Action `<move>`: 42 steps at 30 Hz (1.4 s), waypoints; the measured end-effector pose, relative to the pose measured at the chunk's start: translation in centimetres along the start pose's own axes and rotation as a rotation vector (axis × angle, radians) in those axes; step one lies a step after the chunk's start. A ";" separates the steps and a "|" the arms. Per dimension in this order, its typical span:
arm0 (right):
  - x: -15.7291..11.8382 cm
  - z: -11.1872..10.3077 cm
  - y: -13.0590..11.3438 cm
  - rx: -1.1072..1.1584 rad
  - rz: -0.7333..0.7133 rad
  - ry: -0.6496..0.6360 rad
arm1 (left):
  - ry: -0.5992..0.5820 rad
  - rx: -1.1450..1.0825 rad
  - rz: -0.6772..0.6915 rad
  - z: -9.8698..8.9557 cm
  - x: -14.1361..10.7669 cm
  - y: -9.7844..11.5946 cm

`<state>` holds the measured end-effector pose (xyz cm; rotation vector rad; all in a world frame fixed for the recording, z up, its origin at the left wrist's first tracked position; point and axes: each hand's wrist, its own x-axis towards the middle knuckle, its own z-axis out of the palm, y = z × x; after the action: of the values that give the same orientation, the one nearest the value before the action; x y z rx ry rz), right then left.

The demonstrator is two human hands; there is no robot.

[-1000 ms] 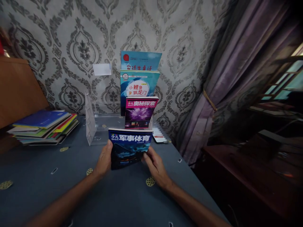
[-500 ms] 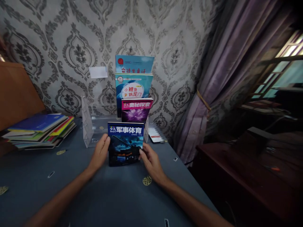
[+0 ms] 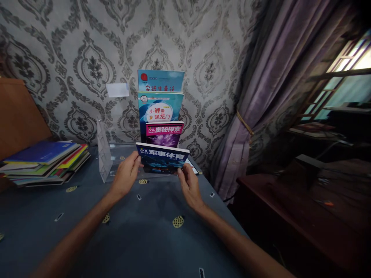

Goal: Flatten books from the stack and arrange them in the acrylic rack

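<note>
Between both hands is a dark blue book [image 3: 162,159] with white Chinese lettering, its top tipped toward me. My left hand [image 3: 126,173] grips its left edge, and my right hand [image 3: 189,184] pinches its lower right side. Just behind it, a purple and pink book [image 3: 164,133] stands in a clear stepped display rack [image 3: 103,152]. Two taller books rise farther back: a teal one with a white circle [image 3: 160,106] and a light blue one [image 3: 161,78] at the rear. The held book hides the rack's front right part.
A pile of books [image 3: 46,160] lies at the left of the blue patterned tablecloth [image 3: 139,239]. A white card [image 3: 117,90] shows above the rack, before the wallpaper. To the right hang a tied purple curtain [image 3: 246,116] and a dark red table [image 3: 278,208].
Both hands have lifted the dark blue book slightly, moved it right and toward the rack, and tilted it from nearly upright. The view has shifted slightly.
</note>
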<state>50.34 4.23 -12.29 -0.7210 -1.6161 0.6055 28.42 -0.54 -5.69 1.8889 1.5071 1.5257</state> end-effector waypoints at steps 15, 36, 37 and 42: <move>9.7 -0.5 -2.9 0.043 -0.370 0.188 | 0.233 0.062 0.315 0.1 3.6 3.2; 11.9 -0.3 3.3 -0.155 -0.188 0.065 | 0.155 0.195 0.219 1.5 7.5 -1.2; 12.0 -0.5 3.4 -0.201 -0.192 0.069 | 0.147 0.207 0.208 1.6 7.7 -1.5; 11.8 -0.5 3.9 -0.319 -0.172 0.063 | 0.114 0.456 0.158 1.8 8.1 -2.4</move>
<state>50.14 15.59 -7.21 -0.8138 -1.7139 0.1991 27.81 7.87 -3.77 2.2452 1.9298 1.4679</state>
